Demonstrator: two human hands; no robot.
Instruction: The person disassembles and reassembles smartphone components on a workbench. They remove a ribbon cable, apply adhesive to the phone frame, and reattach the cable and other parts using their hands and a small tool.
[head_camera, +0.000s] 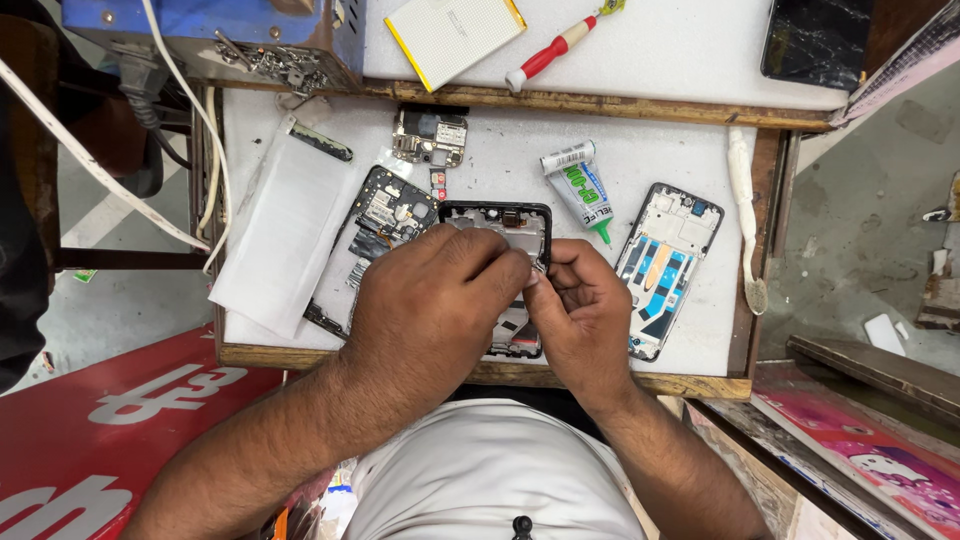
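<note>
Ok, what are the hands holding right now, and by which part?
Both hands are on the black phone frame. The left hand covers its middle; the right hand pinches at its right edge. Whether the fingertips also hold a small part cannot be told.

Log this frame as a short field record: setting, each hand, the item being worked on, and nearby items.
setting: white work mat on a wooden bench
left hand: laid over the phone frame, fingers on its upper part
right hand: pinching at the frame's right edge
item: opened phone frame, black rim
nearby: glue tube, second frame, circuit board, red screwdriver
</note>
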